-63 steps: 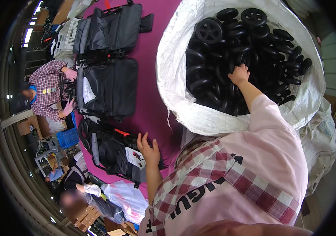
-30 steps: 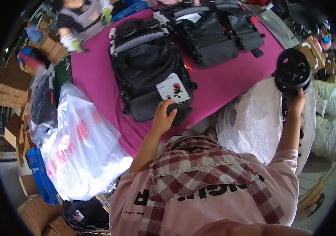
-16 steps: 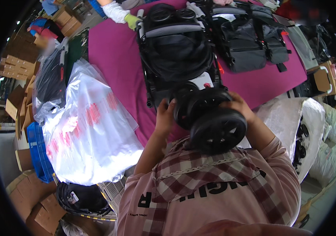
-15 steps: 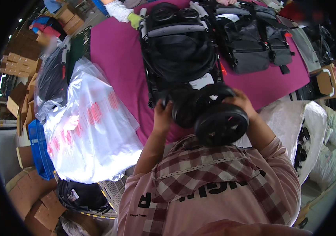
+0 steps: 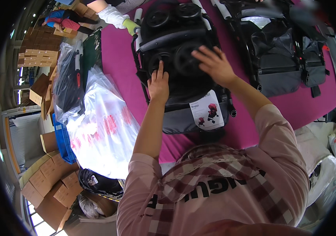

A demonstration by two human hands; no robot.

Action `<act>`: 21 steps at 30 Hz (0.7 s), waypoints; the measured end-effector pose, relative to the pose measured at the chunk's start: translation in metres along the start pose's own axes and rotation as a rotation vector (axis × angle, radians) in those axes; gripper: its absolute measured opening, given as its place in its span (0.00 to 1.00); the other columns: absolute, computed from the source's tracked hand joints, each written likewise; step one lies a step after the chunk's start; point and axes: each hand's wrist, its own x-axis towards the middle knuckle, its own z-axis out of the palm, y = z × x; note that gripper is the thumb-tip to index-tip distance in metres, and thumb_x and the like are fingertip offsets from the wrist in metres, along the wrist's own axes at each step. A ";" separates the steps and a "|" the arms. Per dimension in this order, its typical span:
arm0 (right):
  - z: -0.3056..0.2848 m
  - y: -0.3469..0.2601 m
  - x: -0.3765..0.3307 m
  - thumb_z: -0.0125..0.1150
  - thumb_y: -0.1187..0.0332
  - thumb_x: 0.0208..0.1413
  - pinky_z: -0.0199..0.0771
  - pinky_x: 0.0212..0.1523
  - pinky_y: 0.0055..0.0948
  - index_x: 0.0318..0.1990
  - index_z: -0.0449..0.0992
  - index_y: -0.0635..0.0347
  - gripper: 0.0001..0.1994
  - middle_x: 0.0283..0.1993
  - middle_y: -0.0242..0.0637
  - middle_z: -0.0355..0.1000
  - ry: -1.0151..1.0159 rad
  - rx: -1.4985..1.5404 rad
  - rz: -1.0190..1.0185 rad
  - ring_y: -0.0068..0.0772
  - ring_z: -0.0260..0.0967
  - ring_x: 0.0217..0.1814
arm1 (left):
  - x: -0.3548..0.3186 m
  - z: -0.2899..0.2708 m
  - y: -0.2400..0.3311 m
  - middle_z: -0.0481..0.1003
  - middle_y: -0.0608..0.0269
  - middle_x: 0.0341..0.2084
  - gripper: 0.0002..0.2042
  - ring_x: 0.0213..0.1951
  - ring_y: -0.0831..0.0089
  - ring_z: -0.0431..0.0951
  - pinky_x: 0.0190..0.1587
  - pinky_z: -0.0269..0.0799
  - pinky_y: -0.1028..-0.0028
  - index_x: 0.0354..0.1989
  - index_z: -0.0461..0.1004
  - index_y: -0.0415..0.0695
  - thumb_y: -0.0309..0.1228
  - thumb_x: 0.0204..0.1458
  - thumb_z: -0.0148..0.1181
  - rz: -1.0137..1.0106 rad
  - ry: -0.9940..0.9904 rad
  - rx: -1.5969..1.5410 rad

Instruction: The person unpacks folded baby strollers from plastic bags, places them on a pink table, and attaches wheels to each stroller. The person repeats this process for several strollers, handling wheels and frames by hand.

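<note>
A folded black stroller [image 5: 187,37] lies on the purple-covered table in front of me. Two black wheels, a left wheel [image 5: 154,65] and a right wheel [image 5: 185,59], rest on its middle. My left hand [image 5: 159,85] reaches over the left wheel, its index finger stretched out against it. Fingers spread, my right hand [image 5: 217,67] is beside the right wheel, gripping nothing. A white card tag [image 5: 208,112] with a stroller picture lies on the near end. Another person's green-gloved hand [image 5: 130,26] is at the stroller's far left side.
A second black stroller [image 5: 282,59] lies to the right on the purple cloth [image 5: 117,59]. At left are clear plastic bags [image 5: 101,129] with red print, a bagged black stroller [image 5: 66,78] and a blue crate [image 5: 62,137]. Cardboard boxes [image 5: 50,173] stand farther left.
The wheels that I held near my body now lie on the stroller's middle. My hands have moved forward, and the right one has let go. The card tag now faces up in full view.
</note>
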 end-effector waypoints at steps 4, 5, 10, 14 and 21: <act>0.036 -0.011 0.035 0.56 0.68 0.52 0.49 0.69 0.52 0.36 0.75 0.53 0.05 0.71 0.27 0.52 -0.018 0.038 0.031 0.39 0.43 0.75 | 0.014 0.012 -0.028 0.46 0.64 0.70 0.11 0.61 0.61 0.61 0.54 0.66 0.58 0.42 0.70 0.44 0.24 0.49 0.54 -0.151 -0.026 0.010; 0.046 -0.012 0.046 0.56 0.68 0.52 0.49 0.69 0.52 0.37 0.75 0.53 0.06 0.71 0.28 0.51 0.000 0.018 0.060 0.40 0.43 0.75 | 0.018 0.011 -0.033 0.46 0.58 0.70 0.13 0.62 0.58 0.60 0.55 0.66 0.57 0.44 0.68 0.42 0.23 0.48 0.54 -0.185 -0.033 0.002; 0.080 -0.011 0.111 0.52 0.67 0.57 0.46 0.69 0.53 0.42 0.76 0.56 0.09 0.71 0.32 0.51 -0.098 -0.143 0.236 0.46 0.42 0.75 | 0.040 0.026 -0.056 0.45 0.49 0.69 0.17 0.63 0.53 0.59 0.57 0.65 0.54 0.48 0.65 0.40 0.29 0.51 0.59 -0.301 0.052 -0.154; 0.064 -0.022 0.153 0.51 0.67 0.57 0.46 0.68 0.54 0.48 0.77 0.56 0.14 0.71 0.35 0.52 -0.394 -0.352 0.127 0.47 0.43 0.74 | 0.032 0.016 -0.077 0.45 0.48 0.69 0.20 0.61 0.55 0.62 0.55 0.65 0.55 0.49 0.66 0.40 0.35 0.51 0.62 -0.359 -0.022 -0.110; 0.091 -0.011 0.151 0.55 0.70 0.53 0.51 0.68 0.48 0.56 0.70 0.57 0.21 0.72 0.36 0.49 -0.376 -0.221 0.305 0.49 0.40 0.75 | 0.052 0.019 -0.072 0.49 0.51 0.69 0.19 0.60 0.59 0.62 0.54 0.63 0.57 0.51 0.70 0.46 0.34 0.50 0.60 -0.223 -0.040 -0.046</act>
